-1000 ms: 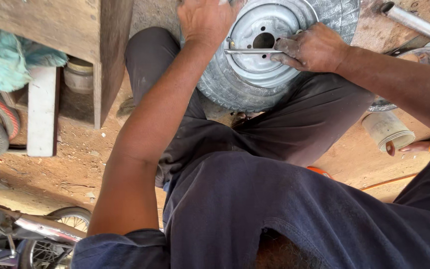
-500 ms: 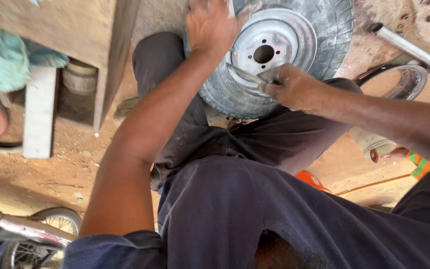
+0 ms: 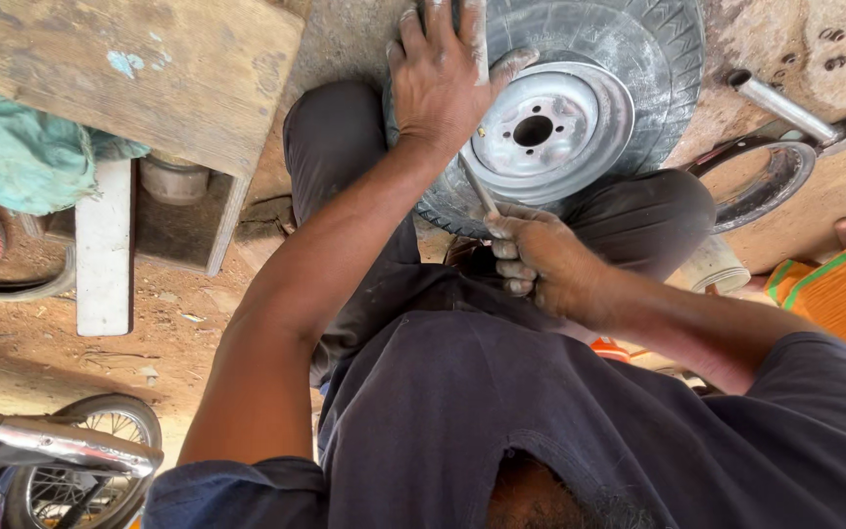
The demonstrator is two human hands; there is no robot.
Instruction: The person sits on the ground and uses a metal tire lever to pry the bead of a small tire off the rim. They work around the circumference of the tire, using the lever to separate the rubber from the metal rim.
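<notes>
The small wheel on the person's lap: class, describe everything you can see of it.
The small wheel has a grey, dusty rubber tyre with ribbed tread around a silver-grey metal rim with a centre hole ringed by small bolt holes. It rests tilted against the person's dark-trousered knees. The left hand presses flat on its edge. The right hand holds a thin metal rod whose tip meets the rim's edge. Its top is cut off by the frame.

Left hand [image 3: 443, 73] pressed flat on small grey rubber tyre [image 3: 638, 59] with silver steel rim [image 3: 550, 127], resting on person's lap. Right hand [image 3: 540, 260] fisted round thin metal lever [image 3: 477, 184] at rim edge. Weathered wooden bench [image 3: 149, 69] stands beside.
</notes>
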